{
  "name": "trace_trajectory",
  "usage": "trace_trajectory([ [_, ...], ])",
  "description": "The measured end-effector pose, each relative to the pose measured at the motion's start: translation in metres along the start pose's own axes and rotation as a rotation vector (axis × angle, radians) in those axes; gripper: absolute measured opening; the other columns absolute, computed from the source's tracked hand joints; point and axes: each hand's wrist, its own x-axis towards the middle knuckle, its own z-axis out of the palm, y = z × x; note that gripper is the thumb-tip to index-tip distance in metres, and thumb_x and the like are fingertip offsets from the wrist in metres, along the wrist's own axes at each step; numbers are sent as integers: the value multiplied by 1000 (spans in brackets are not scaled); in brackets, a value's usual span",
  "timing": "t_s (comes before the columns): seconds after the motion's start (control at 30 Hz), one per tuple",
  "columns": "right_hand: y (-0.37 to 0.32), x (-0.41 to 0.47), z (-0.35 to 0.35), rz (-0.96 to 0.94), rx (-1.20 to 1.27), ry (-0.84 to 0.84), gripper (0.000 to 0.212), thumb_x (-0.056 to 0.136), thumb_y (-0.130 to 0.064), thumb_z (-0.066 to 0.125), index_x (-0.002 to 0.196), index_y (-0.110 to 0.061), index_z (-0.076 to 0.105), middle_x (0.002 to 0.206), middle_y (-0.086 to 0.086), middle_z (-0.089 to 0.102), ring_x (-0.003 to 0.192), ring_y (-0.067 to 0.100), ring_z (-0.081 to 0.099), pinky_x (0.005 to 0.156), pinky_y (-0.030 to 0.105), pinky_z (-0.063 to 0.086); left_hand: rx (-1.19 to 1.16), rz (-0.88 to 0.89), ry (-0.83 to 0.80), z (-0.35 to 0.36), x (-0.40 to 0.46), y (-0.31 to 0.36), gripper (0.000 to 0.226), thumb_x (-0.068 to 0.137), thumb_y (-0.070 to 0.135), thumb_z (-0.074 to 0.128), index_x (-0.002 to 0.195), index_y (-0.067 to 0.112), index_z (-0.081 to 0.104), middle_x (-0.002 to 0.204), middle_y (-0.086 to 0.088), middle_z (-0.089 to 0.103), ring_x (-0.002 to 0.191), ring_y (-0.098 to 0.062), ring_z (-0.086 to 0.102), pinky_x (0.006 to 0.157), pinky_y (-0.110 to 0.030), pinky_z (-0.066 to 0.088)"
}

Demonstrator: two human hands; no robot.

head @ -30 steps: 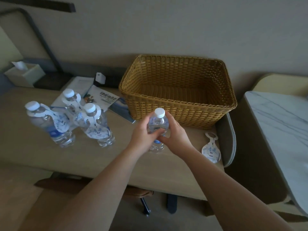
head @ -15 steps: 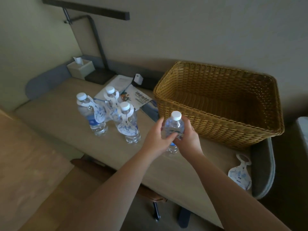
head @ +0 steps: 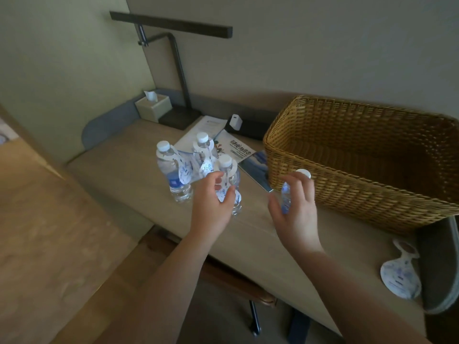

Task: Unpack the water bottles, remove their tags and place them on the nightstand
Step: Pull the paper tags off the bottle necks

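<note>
My right hand (head: 296,212) holds a tagless water bottle (head: 285,194) with a white cap, tilted, just above the desk (head: 119,170) in front of the basket. My left hand (head: 212,204) is off that bottle, its curved fingers and thumb right at the paper tag of the nearest tagged bottle (head: 229,175); I cannot tell whether they touch it. Two more tagged bottles (head: 171,170) (head: 203,145) stand behind it. A removed tag (head: 400,276) lies flat near the desk's right end.
An empty wicker basket (head: 347,194) fills the right back of the desk. Brochures (head: 238,150), a white charger (head: 235,122), a tissue box (head: 154,108) and a black desk lamp (head: 178,70) sit along the back. A chair (head: 236,281) is tucked underneath.
My left hand let go of the tagless bottle and moved left to the nearest tagged bottle. My right hand keeps the tagless bottle. The view swung left.
</note>
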Motion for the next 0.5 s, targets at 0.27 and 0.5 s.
trace_trajectory([
  [0.27, -15, 12, 70, 352, 42, -337, 59, 88, -27, 64, 141, -23, 40, 139, 1, 41, 126, 17, 44, 101, 29, 39, -51, -149, -206, -11, 51, -37, 52, 88, 36, 65, 134, 25, 44, 127, 4, 46, 119, -15, 47, 99, -37, 44],
  [0.5, -21, 22, 101, 632, 255, -380, 69, 88, -18, 59, 147, -39, 29, 144, -8, 46, 131, 10, 44, 98, 27, 42, -258, -203, -491, -7, 74, -62, 53, 84, 34, 62, 134, 40, 46, 126, 21, 60, 117, -3, 57, 94, -26, 48],
])
